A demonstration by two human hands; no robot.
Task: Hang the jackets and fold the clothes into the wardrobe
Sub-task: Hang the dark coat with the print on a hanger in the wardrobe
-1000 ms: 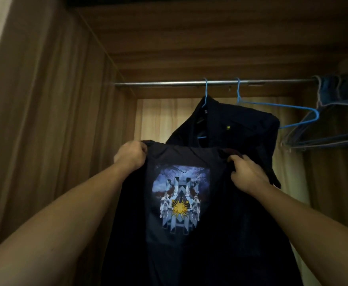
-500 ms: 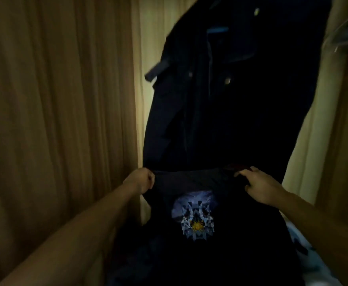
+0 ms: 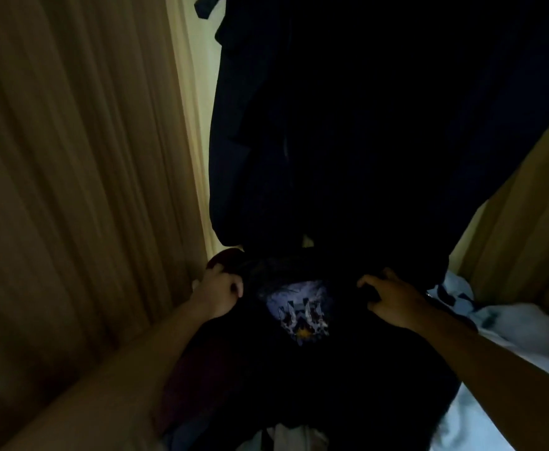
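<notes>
Holding T-shirt [image 3: 299, 369] | hands [image 3: 221, 294] [image 3: 393, 304] at far top edge | axis seemingly near-far

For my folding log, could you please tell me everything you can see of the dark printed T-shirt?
The dark T-shirt looks like soft black or navy cloth, bearing a pale blue and white print with a yellow spot. It is spread low in the wardrobe, print up, over other clothes. The left hand grips one top corner, the right hand holds the other. A dark jacket hangs just behind it.
</notes>
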